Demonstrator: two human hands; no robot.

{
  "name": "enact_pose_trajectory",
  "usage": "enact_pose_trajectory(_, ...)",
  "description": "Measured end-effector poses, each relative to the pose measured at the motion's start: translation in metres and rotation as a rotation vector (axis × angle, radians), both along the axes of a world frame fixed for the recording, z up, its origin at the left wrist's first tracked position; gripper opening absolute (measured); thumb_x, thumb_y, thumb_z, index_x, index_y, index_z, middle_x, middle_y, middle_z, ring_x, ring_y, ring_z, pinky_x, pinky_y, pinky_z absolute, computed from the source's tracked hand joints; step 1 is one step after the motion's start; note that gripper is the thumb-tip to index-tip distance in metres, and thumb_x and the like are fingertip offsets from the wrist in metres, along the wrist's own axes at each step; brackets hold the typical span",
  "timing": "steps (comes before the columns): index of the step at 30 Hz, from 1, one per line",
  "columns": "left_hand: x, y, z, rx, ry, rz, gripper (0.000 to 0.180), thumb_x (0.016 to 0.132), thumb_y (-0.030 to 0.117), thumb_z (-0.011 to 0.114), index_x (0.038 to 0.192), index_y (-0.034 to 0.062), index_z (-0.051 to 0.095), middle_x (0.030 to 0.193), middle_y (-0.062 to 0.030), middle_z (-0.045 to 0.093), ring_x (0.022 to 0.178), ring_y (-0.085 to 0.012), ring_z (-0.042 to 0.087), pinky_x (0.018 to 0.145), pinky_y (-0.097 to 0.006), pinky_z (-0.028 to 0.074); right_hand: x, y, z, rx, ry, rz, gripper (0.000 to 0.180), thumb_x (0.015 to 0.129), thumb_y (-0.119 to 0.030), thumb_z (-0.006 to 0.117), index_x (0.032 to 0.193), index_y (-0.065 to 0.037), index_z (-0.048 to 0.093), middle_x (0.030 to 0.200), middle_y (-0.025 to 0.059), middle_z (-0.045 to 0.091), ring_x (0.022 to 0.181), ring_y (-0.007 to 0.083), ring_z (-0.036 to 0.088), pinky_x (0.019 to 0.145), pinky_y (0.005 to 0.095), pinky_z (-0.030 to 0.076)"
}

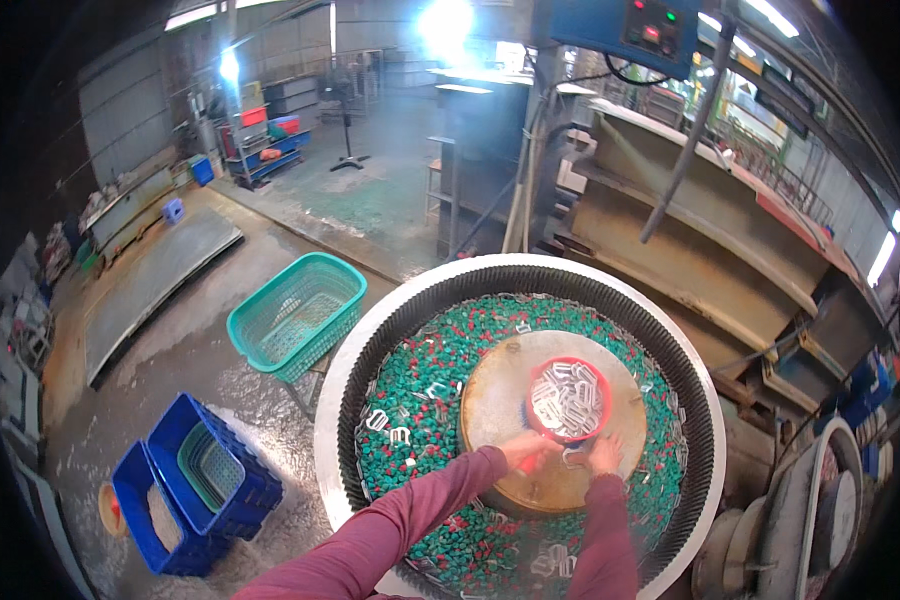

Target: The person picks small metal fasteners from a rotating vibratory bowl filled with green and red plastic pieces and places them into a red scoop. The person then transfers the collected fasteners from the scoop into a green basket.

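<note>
A round red basket (599, 427) filled with silvery metal buckle-like pieces (566, 398) stands on the round, worn metal hub (500, 400) of a large tub. My left hand (523, 452) is closed at the basket's near left edge, with a bit of red showing under the fingers. Close to the basket's near right side, my right hand (602, 457) lies on the hub, fingers apart. A loose metal piece (575, 457) rests beside its fingertips. Green and red tumbling chips (420, 360) surround the hub, with more metal pieces scattered among them.
The tub's wide pale rim (342, 420) circles the work. To its left stand a teal plastic basket (300, 310) and blue crates (232, 490) on wet floor. A grey pipe (685, 150) slants down at upper right, near a blue control box (625, 35). Another round machine (835, 500) sits right.
</note>
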State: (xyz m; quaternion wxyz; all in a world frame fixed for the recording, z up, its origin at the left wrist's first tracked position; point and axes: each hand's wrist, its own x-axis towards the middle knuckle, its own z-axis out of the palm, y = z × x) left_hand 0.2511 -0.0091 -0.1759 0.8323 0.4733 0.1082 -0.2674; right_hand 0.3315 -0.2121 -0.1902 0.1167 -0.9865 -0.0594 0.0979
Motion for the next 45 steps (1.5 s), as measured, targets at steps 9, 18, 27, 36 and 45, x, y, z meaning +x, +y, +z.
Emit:
enact_pose_trajectory(9,-0.066,-0.021,0.005,0.081,0.044,0.295,0.017,0.081,0.009,0.055,0.067,0.0070,0.046,0.056,0.0033,0.042,0.042,-0.0060,0.038,0.038,-0.023,0.033,-0.052,-0.009,0.008,-0.156,-0.210,-0.124,0.077,0.062,-0.049,0.073,0.122,-0.008,0.046,0.131,0.0156,0.035,0.123,0.0357,0.029,0.085,0.0654,0.033)
enact_pose_trajectory(18,-0.154,0.013,0.057,-0.063,0.031,0.385,0.025,0.081,0.008,0.055,0.064,0.0109,0.038,0.053,0.0051,0.035,0.041,-0.0048,0.034,0.037,-0.023,0.030,-0.088,-0.021,-0.003,0.094,-0.237,-0.263,0.054,0.068,-0.039,0.072,0.115,-0.017,0.054,0.122,0.0154,0.040,0.117,0.0348,0.032,0.082,0.0551,0.040)
enact_pose_trajectory(27,-0.237,0.122,0.118,0.024,-0.011,0.564,0.026,0.077,0.011,0.060,0.059,0.0117,0.041,0.053,0.0064,0.036,0.041,-0.0031,0.033,0.036,-0.020,0.028,-0.039,-0.103,-0.061,1.044,0.113,-0.318,0.027,0.065,0.000,0.069,0.091,0.004,0.060,0.079,0.0095,0.064,0.066,0.0219,0.062,0.055,0.0353,0.050)
enact_pose_trajectory(36,-0.266,0.321,0.149,0.312,-0.095,0.853,0.015,0.079,0.010,0.061,0.070,0.0071,0.049,0.058,0.0059,0.042,0.045,-0.0019,0.042,0.037,-0.021,0.036,-0.103,-0.093,0.048,1.103,0.198,-0.494,0.020,0.074,-0.002,0.064,0.094,0.000,0.059,0.079,0.0074,0.063,0.064,0.0168,0.061,0.052,0.0286,0.049)
enact_pose_trajectory(45,-0.223,0.537,0.055,1.982,0.112,0.715,0.027,0.070,0.015,0.056,0.086,-0.0065,0.055,0.069,-0.0242,0.062,0.066,-0.0362,0.064,0.060,-0.045,0.051,-0.139,-0.026,0.113,1.000,-0.029,-0.477,0.022,0.075,-0.007,0.065,0.096,-0.004,0.057,0.081,0.0051,0.061,0.065,0.0138,0.058,0.056,0.0266,0.049)
